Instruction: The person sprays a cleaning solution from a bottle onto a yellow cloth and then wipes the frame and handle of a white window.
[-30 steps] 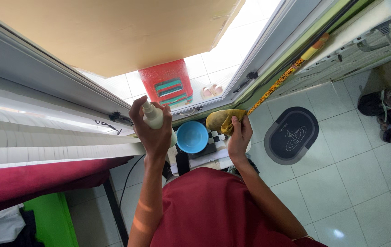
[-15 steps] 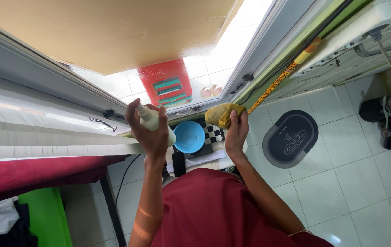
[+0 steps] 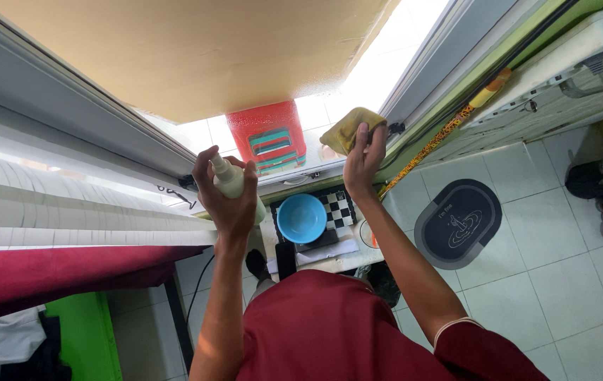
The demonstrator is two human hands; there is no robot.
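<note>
A: Since half a second ago my right hand [image 3: 363,161] went up with the yellow cloth [image 3: 349,130]; before it was lower, near the window frame, and now it presses the cloth on the bright glass [image 3: 386,63]. My left hand [image 3: 227,197] stayed almost at the same place.

B: Please go from left to right, and take the blue bowl [image 3: 301,217] as the landmark.

A: Far left of the bowl I see the white pleated blind [image 3: 68,204], and under it a dark red fabric [image 3: 54,271]. Just left of the bowl and a bit above is my left hand. Its fingers are closed around a pale spray bottle [image 3: 229,180], nozzle up, with one finger at the top.

B: And above the bowl?

A: Directly above the bowl is a red box with striped label [image 3: 267,135], behind the glass. Up and right of the bowl is my right hand, fingers spread flat, holding the cloth against the pane. The bowl itself is on a small white table [image 3: 333,257] with a checkered board [image 3: 339,208] just beside it. Right of the bowl, on the tiled floor, lies a dark oval mat [image 3: 458,222].
</note>
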